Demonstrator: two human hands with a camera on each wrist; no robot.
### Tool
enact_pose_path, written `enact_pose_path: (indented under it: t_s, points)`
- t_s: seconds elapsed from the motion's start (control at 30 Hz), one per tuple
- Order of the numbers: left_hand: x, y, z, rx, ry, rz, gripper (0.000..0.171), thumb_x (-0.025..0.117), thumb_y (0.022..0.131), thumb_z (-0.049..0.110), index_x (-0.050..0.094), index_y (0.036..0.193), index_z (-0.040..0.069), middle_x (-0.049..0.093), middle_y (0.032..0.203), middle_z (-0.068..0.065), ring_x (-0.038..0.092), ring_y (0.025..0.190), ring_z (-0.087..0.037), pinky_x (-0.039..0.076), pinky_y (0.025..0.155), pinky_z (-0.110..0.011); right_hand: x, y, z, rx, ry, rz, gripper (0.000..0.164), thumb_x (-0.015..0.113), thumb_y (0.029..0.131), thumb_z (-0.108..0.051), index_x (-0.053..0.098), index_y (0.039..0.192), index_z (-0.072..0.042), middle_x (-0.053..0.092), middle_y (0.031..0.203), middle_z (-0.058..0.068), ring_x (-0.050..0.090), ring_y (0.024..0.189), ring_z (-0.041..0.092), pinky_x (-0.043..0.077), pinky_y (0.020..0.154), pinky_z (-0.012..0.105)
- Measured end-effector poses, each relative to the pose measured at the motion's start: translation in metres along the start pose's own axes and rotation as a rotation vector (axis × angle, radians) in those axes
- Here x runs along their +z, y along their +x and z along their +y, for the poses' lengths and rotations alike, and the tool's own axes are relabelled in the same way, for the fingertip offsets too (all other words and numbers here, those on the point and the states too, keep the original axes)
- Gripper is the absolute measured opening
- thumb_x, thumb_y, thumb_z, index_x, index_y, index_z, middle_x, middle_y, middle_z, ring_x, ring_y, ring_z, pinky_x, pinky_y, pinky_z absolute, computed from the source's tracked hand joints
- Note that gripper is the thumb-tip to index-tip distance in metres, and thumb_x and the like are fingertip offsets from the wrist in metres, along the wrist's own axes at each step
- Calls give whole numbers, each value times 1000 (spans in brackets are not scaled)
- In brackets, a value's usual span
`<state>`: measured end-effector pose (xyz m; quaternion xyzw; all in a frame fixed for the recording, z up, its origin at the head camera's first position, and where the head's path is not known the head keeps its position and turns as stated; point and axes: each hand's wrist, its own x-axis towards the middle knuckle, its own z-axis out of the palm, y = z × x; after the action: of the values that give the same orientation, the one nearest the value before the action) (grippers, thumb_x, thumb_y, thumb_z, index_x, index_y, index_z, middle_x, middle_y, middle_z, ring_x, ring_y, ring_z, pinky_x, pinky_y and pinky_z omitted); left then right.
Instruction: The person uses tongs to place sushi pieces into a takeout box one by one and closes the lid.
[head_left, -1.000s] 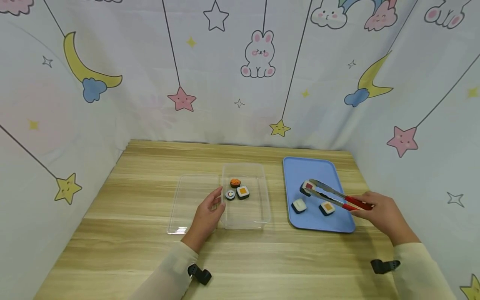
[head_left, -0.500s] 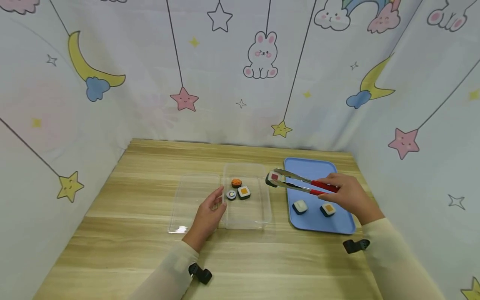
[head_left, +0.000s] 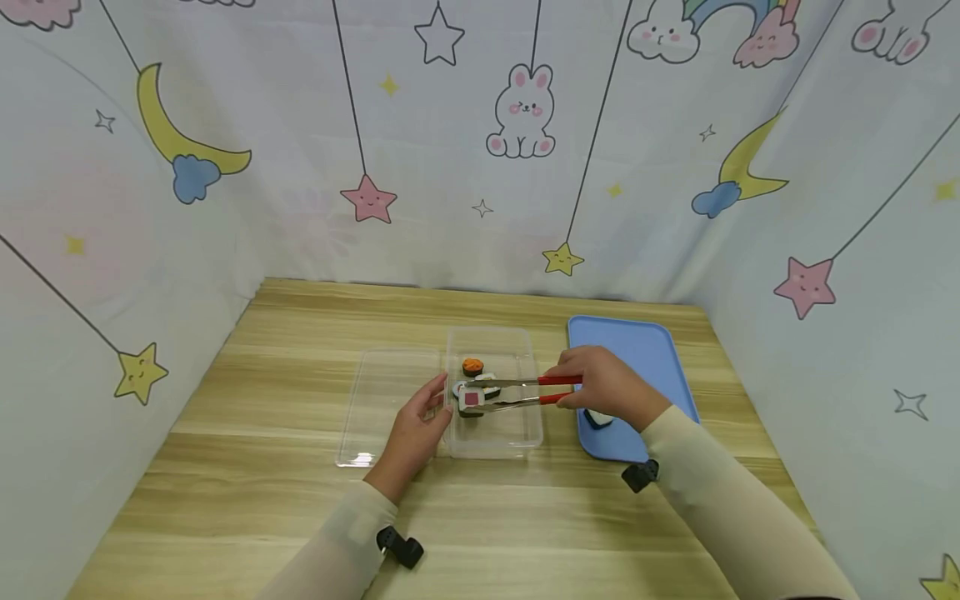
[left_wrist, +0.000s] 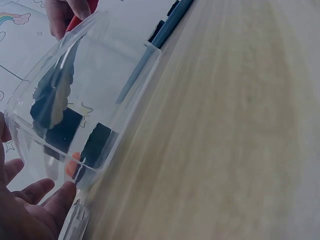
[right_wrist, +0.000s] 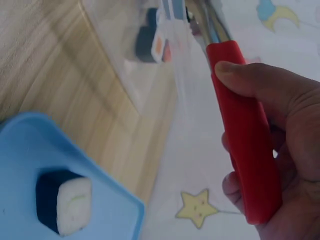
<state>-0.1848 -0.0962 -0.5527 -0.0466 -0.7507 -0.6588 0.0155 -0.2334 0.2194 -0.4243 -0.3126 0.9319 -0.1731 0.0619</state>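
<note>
Nearest us, the left hand (head_left: 415,425) rests loosely extended fingers at the clear box's (head_left: 504,432) left wall. The right hand (head_left: 611,385) grips the tongs (head_left: 555,399), which now hold the red-centred sushi (head_left: 471,399) within the box, beside 3 other pieces (head_left: 472,366). It has just crossed from the blue tray (head_left: 637,333); we judge its transfer nearly made.

Red-handled metal tongs (head_left: 551,381) pinch a black-edged white sushi piece (head_left: 471,399), red-centred face up, at a clear box (head_left: 498,429).
</note>
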Motion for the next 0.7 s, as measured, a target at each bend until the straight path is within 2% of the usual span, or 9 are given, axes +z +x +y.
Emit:
enact_pose_path:
  t_s: [0.27, 0.5, 0.7]
  points:
    - [0, 0, -1, -5, -3, 0, 58, 66, 98, 6, 50, 154, 7, 52, 154, -18, 55, 134, -37, 51, 106, -51, 7, 19, -14, -11, -118, -96, 37, 90, 80, -21, 81, 115, -17, 66, 94, -3, 60, 84, 13, 54, 72, 31]
    - [1, 0, -1, -1, -3, -1, 58, 65, 99, 5, 49, 154, 7, 51, 154, -18, 55, 135, -37, 51, 106, -52, 8, 23, -13, 12, -85, -115, 40, 91, 79, -21, 80, 117, -16, 67, 96, -3, 64, 88, 19, 54, 73, 33]
    - [1, 1, -2, -5, -1, 2, 58, 66, 99, 7, 50, 154, 7, 51, 154, -17, 55, 135, -37, 51, 107, -52, 3, 13, -3, 40, -21, -68, 43, 91, 79, -21, 79, 120, -17, 64, 93, -11, 61, 85, 18, 53, 70, 32]
